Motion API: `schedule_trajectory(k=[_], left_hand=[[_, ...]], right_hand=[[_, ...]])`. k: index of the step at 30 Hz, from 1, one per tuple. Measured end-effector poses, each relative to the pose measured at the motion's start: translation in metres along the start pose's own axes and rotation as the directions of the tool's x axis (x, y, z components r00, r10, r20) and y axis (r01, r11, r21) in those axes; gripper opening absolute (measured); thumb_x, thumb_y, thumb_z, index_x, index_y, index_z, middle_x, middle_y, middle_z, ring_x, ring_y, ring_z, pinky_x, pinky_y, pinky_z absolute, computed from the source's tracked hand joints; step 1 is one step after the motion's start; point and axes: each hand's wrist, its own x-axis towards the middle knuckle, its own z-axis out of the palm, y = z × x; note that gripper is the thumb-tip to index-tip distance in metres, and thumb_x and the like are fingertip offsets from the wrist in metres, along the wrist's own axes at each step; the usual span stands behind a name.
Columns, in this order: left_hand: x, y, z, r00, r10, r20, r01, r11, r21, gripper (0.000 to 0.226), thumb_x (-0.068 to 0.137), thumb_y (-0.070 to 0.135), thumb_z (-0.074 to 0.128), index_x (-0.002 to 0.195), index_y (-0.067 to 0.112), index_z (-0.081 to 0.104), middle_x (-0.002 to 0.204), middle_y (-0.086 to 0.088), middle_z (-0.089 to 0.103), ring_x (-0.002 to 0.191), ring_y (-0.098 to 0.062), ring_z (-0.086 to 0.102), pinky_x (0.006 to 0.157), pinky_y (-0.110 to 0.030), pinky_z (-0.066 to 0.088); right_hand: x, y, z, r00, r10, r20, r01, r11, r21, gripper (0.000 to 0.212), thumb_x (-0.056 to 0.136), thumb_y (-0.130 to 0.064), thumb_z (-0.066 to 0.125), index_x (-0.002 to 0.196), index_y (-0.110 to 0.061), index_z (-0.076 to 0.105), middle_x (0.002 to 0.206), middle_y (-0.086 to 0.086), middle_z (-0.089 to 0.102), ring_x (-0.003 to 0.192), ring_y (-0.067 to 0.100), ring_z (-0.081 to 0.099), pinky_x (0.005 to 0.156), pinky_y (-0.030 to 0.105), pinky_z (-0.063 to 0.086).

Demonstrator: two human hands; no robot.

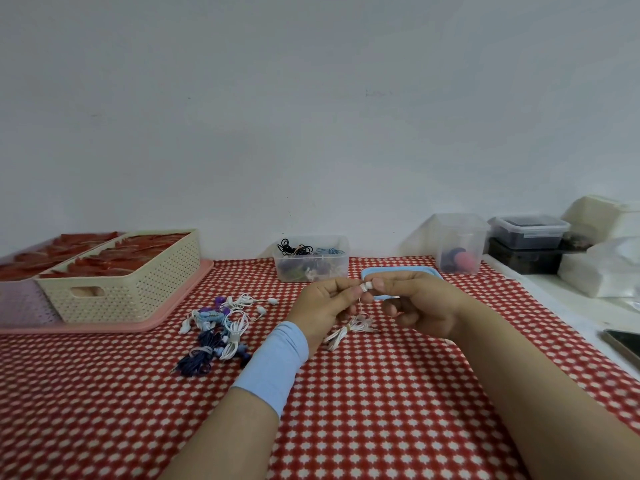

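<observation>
My left hand [323, 301] and my right hand [412, 301] meet above the red checked tablecloth [381, 410]. Both pinch a small white earbud [367, 286] between their fingertips. Its thin white cord hangs down to a bundled coil of white earphone cable [349, 330] lying on the cloth just under the hands. A light blue wristband [273, 365] sits on my left wrist. To the left of the hands lies a pile of bundled earphones [221, 327] in white, blue, purple and dark navy.
A clear plastic box [311, 259] with cables stands behind the hands, its blue lid [398, 271] beside it. A cream basket [117, 282] on a pink tray [104, 327] holds red packets at left. Clear tubs [459, 244], dark boxes and white bags crowd the right; a phone [623, 344] lies at the edge.
</observation>
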Motion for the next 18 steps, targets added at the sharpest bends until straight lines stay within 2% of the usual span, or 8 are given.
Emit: schedule_trajectory(k=[4, 9, 15, 18], left_hand=[[0.0000, 0.0000, -0.0007, 1.000, -0.013, 0.001, 0.013, 1.000, -0.017, 0.014, 0.095, 0.013, 0.061, 0.097, 0.016, 0.075, 0.081, 0.003, 0.073, 0.071, -0.012, 0.053, 0.073, -0.028, 0.048], [-0.0013, 0.0001, -0.0026, 1.000, -0.006, 0.010, 0.006, 1.000, 0.012, 0.012, 0.092, 0.014, 0.065, 0.092, 0.018, 0.076, 0.080, 0.001, 0.074, 0.073, -0.014, 0.054, 0.074, -0.027, 0.049], [-0.0001, -0.0005, -0.0041, 1.000, -0.001, 0.009, 0.001, 0.999, 0.054, 0.011, 0.091, 0.014, 0.067, 0.096, 0.015, 0.076, 0.084, -0.004, 0.076, 0.074, -0.012, 0.061, 0.076, -0.025, 0.053], [0.0001, -0.0007, -0.0056, 1.000, 0.012, 0.012, -0.013, 0.995, 0.097, 0.010, 0.091, 0.013, 0.067, 0.092, 0.017, 0.076, 0.084, -0.003, 0.077, 0.077, -0.013, 0.063, 0.075, -0.024, 0.053]], right_hand=[[-0.0004, -0.0009, 0.0012, 1.000, 0.020, 0.014, -0.020, 1.000, 0.009, 0.017, 0.092, -0.018, 0.063, 0.099, -0.010, 0.075, 0.087, 0.003, 0.071, 0.057, 0.009, 0.047, 0.039, 0.015, 0.022], [0.0017, 0.0012, -0.0003, 0.999, 0.035, 0.000, -0.035, 0.998, -0.046, 0.032, 0.081, -0.023, 0.070, 0.108, -0.007, 0.074, 0.092, 0.005, 0.072, 0.058, 0.010, 0.050, 0.041, 0.016, 0.023], [0.0039, 0.0030, -0.0012, 0.999, 0.047, -0.003, -0.047, 0.995, -0.092, 0.016, 0.091, -0.017, 0.068, 0.103, -0.012, 0.078, 0.094, 0.006, 0.072, 0.057, 0.009, 0.052, 0.039, 0.016, 0.026], [0.0039, 0.0024, 0.0007, 0.997, 0.067, -0.028, -0.069, 0.994, -0.083, 0.019, 0.089, -0.017, 0.070, 0.106, -0.012, 0.076, 0.092, 0.005, 0.073, 0.056, 0.008, 0.055, 0.039, 0.016, 0.027]])
